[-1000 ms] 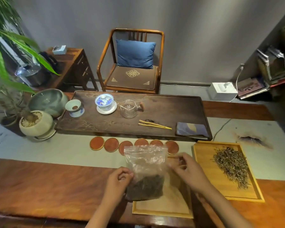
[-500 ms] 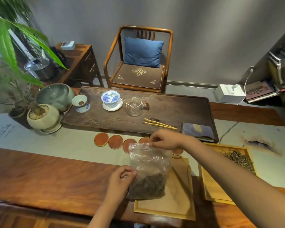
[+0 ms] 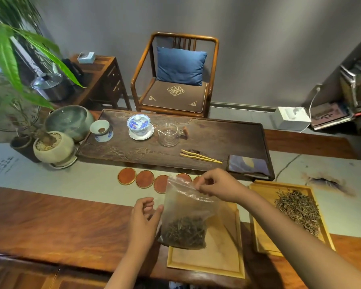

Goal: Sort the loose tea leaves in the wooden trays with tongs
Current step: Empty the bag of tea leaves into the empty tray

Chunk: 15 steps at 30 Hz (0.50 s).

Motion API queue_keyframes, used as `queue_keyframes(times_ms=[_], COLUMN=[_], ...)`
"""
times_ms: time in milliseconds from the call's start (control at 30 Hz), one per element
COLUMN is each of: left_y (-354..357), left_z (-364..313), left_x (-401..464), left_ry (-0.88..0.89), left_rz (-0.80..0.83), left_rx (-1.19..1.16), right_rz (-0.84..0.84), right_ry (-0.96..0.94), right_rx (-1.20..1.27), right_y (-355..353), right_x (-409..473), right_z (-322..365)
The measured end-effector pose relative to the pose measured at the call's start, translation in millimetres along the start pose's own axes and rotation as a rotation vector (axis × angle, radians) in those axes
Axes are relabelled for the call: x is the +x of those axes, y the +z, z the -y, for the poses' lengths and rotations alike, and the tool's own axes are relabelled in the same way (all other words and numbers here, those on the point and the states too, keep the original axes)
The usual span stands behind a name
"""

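Head view: a person stands at a long wooden surface (image 3: pixel 50 222) with two wooden trays and a bag of tea.
Tea bag: the clear plastic bag (image 3: pixel 188 213) is held up over the near tray (image 3: pixel 206 265), and its bottom looks like it rests on or just above the tray.
How the bag feels: it looks thin, soft and floppy, and light, and I think the smooth plastic could slip.
Where to hold it: the top edge by the seal looks best, because the tea sits heavy at the bottom.
Right hand: the right hand (image 3: pixel 219 185) has its fingers (image 3: pixel 202 187) closed in a pinch on the top edge of the bag.
Left hand: the left hand (image 3: pixel 144 220) is just beside the bag's left side, fingers loosely bent; the thumb is at the bag's edge, but I see no firm grip.
Tea in the bag: the dark tea leaves (image 3: pixel 183 232) are thin, dry and twisty, and they may break easily.
Far tray: the right tray (image 3: pixel 261 236) has a pile of loose tea leaves (image 3: pixel 298 211), lighter and needle-shaped.
Tongs: the bamboo tongs (image 3: pixel 200 157) lie untouched on the dark tea tray (image 3: pixel 217 138), well apart from both hands.
How the tongs may handle: thin, stiff and light, best held near the middle, I think.
Step now: I think the bag is being opened to tip tea out.
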<state>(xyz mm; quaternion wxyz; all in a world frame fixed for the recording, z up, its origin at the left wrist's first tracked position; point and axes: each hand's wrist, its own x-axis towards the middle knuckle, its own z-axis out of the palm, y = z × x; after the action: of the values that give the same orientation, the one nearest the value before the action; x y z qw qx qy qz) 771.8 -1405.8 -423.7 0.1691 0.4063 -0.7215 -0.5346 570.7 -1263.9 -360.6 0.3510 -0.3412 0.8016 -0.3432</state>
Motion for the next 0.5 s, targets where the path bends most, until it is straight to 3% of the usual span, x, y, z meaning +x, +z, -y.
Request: queue_keyframes(times_ms=[100,267,400,500], left_y=[5.7,35.4,50.1,53.2], left_z=[-21.3,-52.6,-56.5,-55.0], left_x=[-0.6,-4.0,-3.4,-5.7], left_ry=[0.103,0.1,0.007,-0.006], left_rz=[0.044,0.347,0.451,0.467], left_rx=[0.021,0.016,0.016,-0.054], right_rz=[-0.131,-0.259,-0.286,-0.217], right_ry=[0.085,0.215,0.241,0.258], right_rx=[0.14,0.432,0.542,0.6], right_y=[13.5,45.7,57.7,58.4], right_x=[-13.6,-34.4,-44.5,-49.5], right_z=[-3.1,-2.8,-0.8,1.5])
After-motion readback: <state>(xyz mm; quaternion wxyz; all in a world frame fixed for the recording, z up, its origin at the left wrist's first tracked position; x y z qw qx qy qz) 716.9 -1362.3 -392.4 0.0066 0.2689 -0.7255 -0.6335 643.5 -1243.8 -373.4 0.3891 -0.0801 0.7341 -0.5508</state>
